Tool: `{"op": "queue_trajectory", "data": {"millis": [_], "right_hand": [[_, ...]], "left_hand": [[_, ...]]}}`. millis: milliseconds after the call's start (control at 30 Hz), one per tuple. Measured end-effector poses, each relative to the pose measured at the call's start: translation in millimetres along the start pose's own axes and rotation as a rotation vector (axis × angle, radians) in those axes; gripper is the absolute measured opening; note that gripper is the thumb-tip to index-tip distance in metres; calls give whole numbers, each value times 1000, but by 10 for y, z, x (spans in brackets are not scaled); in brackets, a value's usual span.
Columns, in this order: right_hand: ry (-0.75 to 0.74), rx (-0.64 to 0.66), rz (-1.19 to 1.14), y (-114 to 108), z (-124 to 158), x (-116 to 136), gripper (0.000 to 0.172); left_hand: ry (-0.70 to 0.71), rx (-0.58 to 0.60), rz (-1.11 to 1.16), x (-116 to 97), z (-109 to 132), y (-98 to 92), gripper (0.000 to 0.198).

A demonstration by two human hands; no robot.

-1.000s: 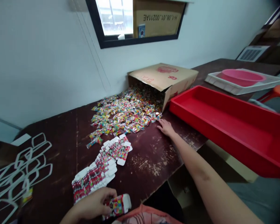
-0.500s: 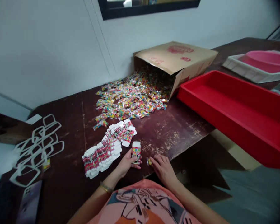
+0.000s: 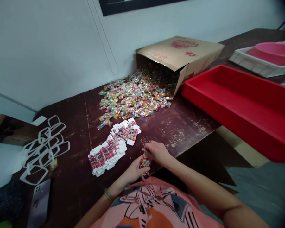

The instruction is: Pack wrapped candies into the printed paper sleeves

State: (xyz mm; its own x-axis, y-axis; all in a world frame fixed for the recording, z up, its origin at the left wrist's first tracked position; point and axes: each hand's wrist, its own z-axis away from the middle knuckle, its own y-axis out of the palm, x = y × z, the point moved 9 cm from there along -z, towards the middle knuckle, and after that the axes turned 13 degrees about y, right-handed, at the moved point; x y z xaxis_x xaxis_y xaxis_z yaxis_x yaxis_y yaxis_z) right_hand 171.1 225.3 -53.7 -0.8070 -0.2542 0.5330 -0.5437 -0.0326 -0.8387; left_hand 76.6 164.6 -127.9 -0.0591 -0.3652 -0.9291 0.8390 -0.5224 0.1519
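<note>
My left hand point(image 3: 136, 169) is closed around a small printed carton point(image 3: 145, 161), red with coloured dots, close to my body at the table's near edge. Over the carton's upper end, my right hand point(image 3: 156, 152) has its fingers bent and pressed together. What those fingertips hold, if anything, is hidden. To the left lies a fanned-out row of flat printed cartons point(image 3: 109, 150) with white flaps. Beyond them spreads a heap of small clear packets of colourful candy point(image 3: 133, 98).
A cardboard box point(image 3: 180, 52) lies on its side behind the heap. To the right is a red tray point(image 3: 239, 101); past it, a pink basin point(image 3: 275, 52) in a white tray. White loop frames point(image 3: 46, 145) and a phone point(image 3: 39, 202) lie left.
My right hand has moved left and up from the table to the carton's top; the candy packet at its fingers no longer shows. My left hand has shifted slightly right, tilting the carton.
</note>
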Motion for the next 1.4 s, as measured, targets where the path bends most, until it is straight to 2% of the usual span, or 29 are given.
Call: {"op": "queue_trajectory", "data": {"millis": [100, 200, 300, 367, 433, 467, 533, 600, 633, 700, 800, 867, 967, 1067, 1233, 1300, 1400], "right_hand": [[-2, -16, -154, 48, 144, 93, 22], [125, -11, -403, -39, 272, 92, 21], [116, 22, -508, -124, 340, 164, 22], [156, -31, -600, -173, 349, 80, 22], [333, -55, -821, -98, 348, -172, 18], [441, -2, -965, 22, 350, -293, 17], [618, 220, -1235, 333, 367, -394, 23], [671, 444, -1369, 516, 380, -331, 29], [655, 505, -1366, 530, 370, -286, 30], [539, 507, -1227, 418, 306, -195, 25], [243, 372, -903, 103, 196, 22, 17], [130, 286, -788, -40, 161, 120, 22], [157, 213, -781, -88, 121, 70, 25], [180, 152, -774, -82, 121, -21, 23], [16, 87, -645, -61, 270, 104, 30], [54, 77, -646, -86, 340, 57, 30], [208, 136, -692, -263, 475, -243, 28]], "left_hand": [[-10, -42, 56, 1, 28, -66, 49], [26, -89, 81, -49, 23, -145, 55], [47, -107, 57, -108, 10, -190, 57], [68, -110, 62, -150, -8, -192, 56], [64, -114, 106, -159, -31, -176, 54], [45, -122, 129, -145, -41, -169, 57], [1, -131, 148, -115, -58, -155, 66], [-8, -116, 96, -129, -77, -149, 64], [1, -98, 57, -152, -87, -147, 60], [27, -67, -3, -207, -108, -156, 51], [42, -87, 36, -256, -137, -214, 40], [36, -129, 97, -258, -152, -260, 37], [28, -148, 174, -248, -158, -273, 39], [37, -85, 303, -265, -135, -212, 42], [-20, 68, 419, -286, -56, -56, 42], [-54, 108, 428, -287, -43, 35, 43], [-33, 166, 401, -349, -58, 139, 47]]}}
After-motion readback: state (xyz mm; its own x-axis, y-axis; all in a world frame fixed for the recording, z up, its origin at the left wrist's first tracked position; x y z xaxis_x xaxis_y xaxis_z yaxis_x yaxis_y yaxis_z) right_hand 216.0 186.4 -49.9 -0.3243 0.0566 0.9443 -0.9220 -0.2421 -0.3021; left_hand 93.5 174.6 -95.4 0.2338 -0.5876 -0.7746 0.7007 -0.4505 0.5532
